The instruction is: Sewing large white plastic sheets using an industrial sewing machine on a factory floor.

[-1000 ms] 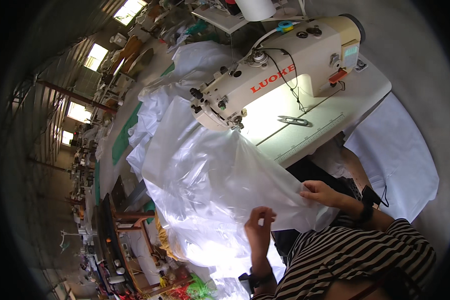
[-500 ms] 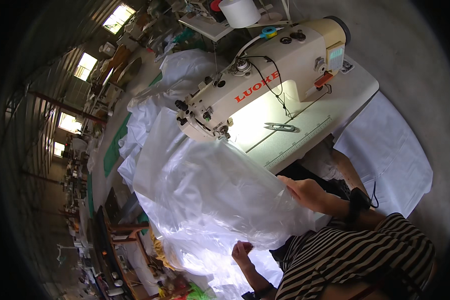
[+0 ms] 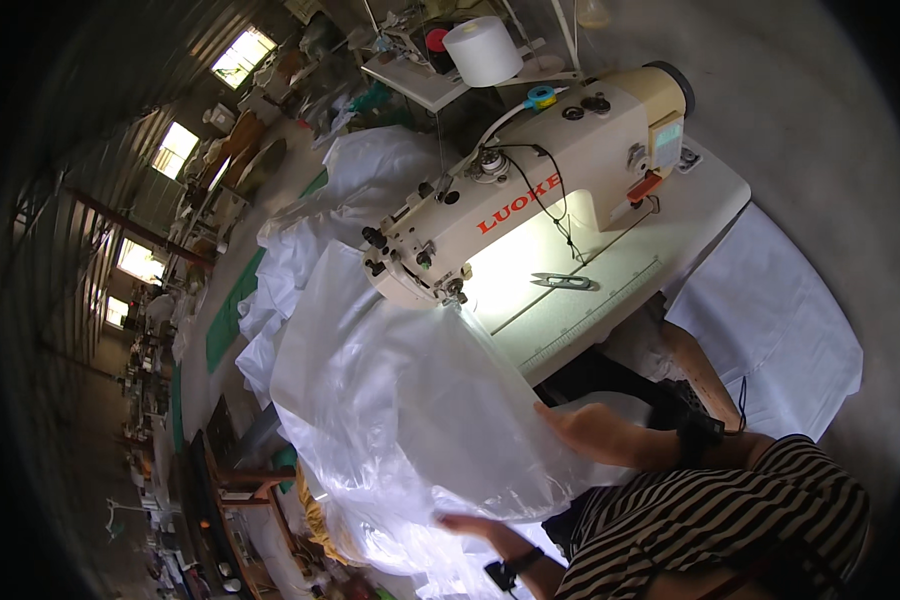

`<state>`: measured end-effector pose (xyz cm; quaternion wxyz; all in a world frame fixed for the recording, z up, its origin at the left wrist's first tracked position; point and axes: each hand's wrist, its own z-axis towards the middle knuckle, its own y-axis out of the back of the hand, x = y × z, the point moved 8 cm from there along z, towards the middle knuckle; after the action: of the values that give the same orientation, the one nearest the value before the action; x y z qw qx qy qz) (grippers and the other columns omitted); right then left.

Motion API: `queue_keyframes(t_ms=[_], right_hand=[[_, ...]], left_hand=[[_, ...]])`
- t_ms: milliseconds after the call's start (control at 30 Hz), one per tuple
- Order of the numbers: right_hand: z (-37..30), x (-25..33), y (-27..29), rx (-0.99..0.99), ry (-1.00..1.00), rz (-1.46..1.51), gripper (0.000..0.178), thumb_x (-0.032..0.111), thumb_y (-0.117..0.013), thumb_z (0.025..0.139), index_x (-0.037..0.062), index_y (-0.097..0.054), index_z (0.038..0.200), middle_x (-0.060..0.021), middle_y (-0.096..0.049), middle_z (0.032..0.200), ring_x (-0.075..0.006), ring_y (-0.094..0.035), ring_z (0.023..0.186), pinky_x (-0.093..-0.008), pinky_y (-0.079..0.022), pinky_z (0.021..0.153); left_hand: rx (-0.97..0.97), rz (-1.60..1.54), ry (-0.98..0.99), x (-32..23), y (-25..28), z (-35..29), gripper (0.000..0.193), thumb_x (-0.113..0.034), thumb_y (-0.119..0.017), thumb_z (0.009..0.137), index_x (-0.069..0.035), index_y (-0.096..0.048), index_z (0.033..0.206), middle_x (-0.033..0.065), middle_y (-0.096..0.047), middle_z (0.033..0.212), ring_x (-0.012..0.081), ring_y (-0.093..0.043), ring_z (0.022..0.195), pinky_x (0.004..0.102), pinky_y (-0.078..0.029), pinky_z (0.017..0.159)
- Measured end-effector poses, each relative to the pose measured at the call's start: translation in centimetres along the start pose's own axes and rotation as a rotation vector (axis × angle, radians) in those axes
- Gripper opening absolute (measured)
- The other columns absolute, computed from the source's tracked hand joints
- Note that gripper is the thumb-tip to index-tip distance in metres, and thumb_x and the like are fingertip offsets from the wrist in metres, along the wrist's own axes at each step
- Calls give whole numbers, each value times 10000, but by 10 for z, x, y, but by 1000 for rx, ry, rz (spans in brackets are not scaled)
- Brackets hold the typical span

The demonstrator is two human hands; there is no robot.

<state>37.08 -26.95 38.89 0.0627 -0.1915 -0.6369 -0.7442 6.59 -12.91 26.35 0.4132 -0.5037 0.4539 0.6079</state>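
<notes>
A large, thin, translucent white plastic sheet (image 3: 410, 420) hangs from the needle area of a cream sewing machine (image 3: 530, 190), spreading toward me. My right hand (image 3: 590, 432) is at the sheet's right edge, closed on it, with its fingertips partly hidden. Lower down, my left hand (image 3: 468, 525) lies against the sheet near its lower part, fingers stretched out and a little blurred. The sheet's edge runs up under the machine's needle end. A pair of thread snips (image 3: 564, 282) lies on the lit machine bed, out of reach of both hands' grip.
White fabric (image 3: 770, 310) hangs off the machine table's right side. More crumpled white sheeting (image 3: 370, 170) lies beyond the machine head. A white thread cone (image 3: 482, 52) stands behind. At the lower left is a wooden frame (image 3: 255, 478). Dark cord dangles from the machine arm.
My left hand has opened from a pinch and moved left along the sheet. My right hand has shifted slightly left and down with the edge. The view has tilted slightly.
</notes>
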Motion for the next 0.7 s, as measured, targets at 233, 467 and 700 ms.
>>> queue_keyframes(t_ms=[233, 467, 700], right_hand=[[40, 8, -12, 81, -35, -87, 664, 69, -563, 795, -103, -403, 1416, -5, -564, 539, -169, -596, 456, -313, -425, 374], [113, -23, -28, -39, -108, -204, 618, 125, -587, 834, -98, -434, 1390, 3, -605, 601, -168, -613, 477, -320, -426, 376], [164, -51, -17, -87, -124, 143, 587, 154, -570, 905, -74, -390, 1416, -149, -651, 708, -296, -659, 612, -423, -506, 540]], left_hand=[[-568, -78, -334, -154, 108, 72, 506, -199, -588, 999, 20, -410, 1419, 195, -548, 1329, 281, -625, 1056, 379, -561, 909], [-532, 291, -656, -207, 63, 139, 441, -164, -552, 1016, 106, -450, 1350, 243, -591, 1251, 280, -623, 1050, 402, -519, 909], [-45, 731, -364, -133, 13, 197, 511, -252, -601, 978, 112, -475, 1315, 315, -570, 1268, 431, -600, 1116, 434, -487, 966]])
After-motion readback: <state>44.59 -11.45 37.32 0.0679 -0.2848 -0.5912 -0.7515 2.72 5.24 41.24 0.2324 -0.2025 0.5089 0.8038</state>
